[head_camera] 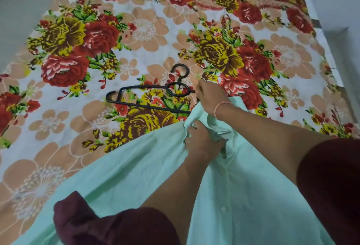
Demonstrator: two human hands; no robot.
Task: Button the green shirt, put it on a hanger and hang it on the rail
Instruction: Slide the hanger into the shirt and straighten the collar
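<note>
The pale green shirt (pixel 124 176) lies on the flowered bedsheet, its buttoned placket running down the lower right. My left hand (pixel 201 141) grips the bunched fabric near the collar. My right hand (pixel 209 95) is closed on the black hanger (pixel 148 96) at its right end, just above the shirt's top edge. The hanger lies flat on the sheet with its hook pointing away from me; its right arm is hidden behind my hand and the shirt. No rail is in view.
The flowered bedsheet (pixel 136 30) covers the whole bed. White wall and floor (pixel 335 7) show at the far right and left edges. My dark red sleeves (pixel 116 227) fill the lower corners.
</note>
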